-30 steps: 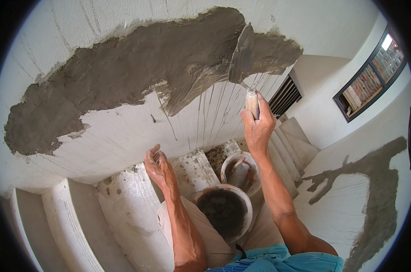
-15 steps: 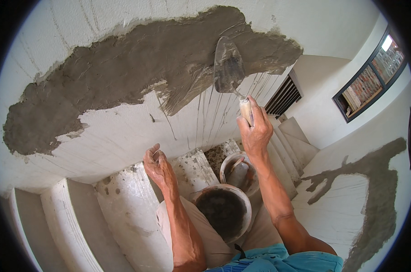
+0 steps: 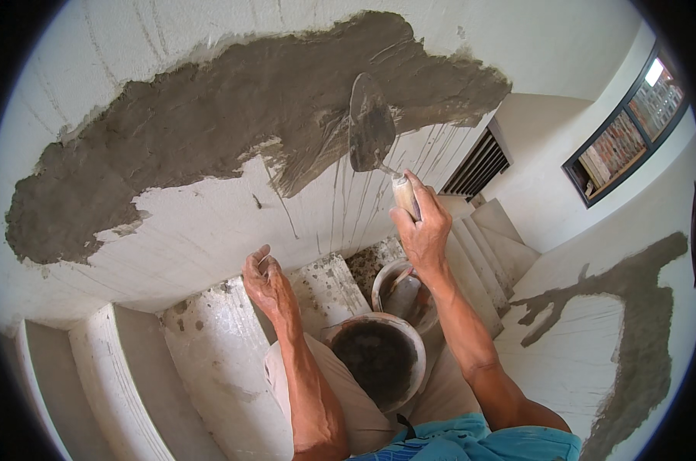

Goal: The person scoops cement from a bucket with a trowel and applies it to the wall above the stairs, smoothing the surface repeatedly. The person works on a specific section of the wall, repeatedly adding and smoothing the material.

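My right hand [image 3: 425,230] is wrapped round the wooden handle of a pointed trowel [image 3: 371,127]. The trowel's grey, mortar-smeared blade points up, over the lower edge of a broad patch of wet grey mortar [image 3: 217,111] on the white wall. Whether the blade touches the wall I cannot tell. My left hand [image 3: 267,280] hangs near the wall's foot above the steps, its fingers loosely curled, apart and holding nothing. Between my knees stands a round bucket [image 3: 419,376] with dark mortar in it.
A second container [image 3: 376,288] behind the bucket holds a grey cylindrical object and some water or slurry. White, splattered stair steps [image 3: 210,338] run along the wall on both sides. Another grey mortar patch [image 3: 647,330] marks the right wall, below a dark-framed window [image 3: 628,127].
My right hand has drawn the trowel slightly down and to the left along the patch's lower edge. My left hand has stayed in place.
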`<state>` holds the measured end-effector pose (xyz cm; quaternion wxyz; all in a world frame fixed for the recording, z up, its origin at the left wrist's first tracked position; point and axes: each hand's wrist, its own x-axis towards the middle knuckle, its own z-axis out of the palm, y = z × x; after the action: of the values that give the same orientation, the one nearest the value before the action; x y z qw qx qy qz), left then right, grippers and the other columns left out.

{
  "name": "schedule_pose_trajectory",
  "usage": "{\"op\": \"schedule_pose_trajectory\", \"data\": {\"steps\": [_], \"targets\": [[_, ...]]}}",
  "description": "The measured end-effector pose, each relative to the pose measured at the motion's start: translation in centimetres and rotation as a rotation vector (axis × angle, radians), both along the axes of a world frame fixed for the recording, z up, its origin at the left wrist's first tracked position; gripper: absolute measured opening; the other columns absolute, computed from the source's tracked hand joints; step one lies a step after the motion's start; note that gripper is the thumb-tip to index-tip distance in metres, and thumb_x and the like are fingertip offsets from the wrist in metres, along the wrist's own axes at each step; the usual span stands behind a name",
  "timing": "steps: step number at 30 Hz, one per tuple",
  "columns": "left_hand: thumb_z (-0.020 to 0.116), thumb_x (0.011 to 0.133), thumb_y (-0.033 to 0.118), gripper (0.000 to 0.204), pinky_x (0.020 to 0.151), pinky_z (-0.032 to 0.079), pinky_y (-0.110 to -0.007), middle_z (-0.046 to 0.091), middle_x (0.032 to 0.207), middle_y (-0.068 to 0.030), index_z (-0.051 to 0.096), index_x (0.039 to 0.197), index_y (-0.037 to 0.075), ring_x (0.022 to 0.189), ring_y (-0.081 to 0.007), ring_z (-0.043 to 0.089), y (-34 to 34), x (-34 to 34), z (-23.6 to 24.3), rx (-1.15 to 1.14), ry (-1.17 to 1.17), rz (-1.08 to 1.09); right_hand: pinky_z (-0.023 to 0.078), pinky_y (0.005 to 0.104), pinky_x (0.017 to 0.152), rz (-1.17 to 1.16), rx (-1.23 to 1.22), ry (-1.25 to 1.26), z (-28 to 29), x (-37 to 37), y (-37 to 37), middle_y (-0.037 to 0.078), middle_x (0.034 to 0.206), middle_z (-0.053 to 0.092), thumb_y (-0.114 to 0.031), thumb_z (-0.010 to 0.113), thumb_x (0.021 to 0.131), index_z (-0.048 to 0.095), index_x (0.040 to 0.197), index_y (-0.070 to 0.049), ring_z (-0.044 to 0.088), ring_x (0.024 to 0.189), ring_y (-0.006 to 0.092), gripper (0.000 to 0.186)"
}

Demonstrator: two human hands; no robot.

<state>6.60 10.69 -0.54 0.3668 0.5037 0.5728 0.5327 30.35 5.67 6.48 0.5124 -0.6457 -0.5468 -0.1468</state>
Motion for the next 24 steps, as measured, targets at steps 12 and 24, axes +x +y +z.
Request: {"op": "schedule_pose_trajectory", "data": {"steps": [12,24], "targets": [[0.054,0.094,0.007,0.025,0.088,0.054,-0.042,0.062,0.115,-0.0187,0.065,0.115,0.000,0.102,-0.0296,0.064,0.1,0.0,0.1,-0.016,0.011,0.012,0.054,0.0367,0.064,-0.069,0.048,-0.053,2.2,1.4,1.6,0.016,0.093,0.067,0.002,0.068,0.074,0.063,0.128,0.003,0.067,0.074,0.0238,0.054],[0.054,0.095,0.006,0.024,0.090,0.054,-0.043,0.062,0.120,-0.0192,0.064,0.116,-0.001,0.106,-0.0307,0.064,0.2,-0.1,-0.7,0.001,-0.048,0.007,0.054,0.0387,0.074,-0.022,0.033,0.113,2.0,1.6,0.2,0.021,0.101,0.068,0.001,0.068,0.076,0.062,0.127,0.006,0.068,0.084,0.0275,0.052]]}}
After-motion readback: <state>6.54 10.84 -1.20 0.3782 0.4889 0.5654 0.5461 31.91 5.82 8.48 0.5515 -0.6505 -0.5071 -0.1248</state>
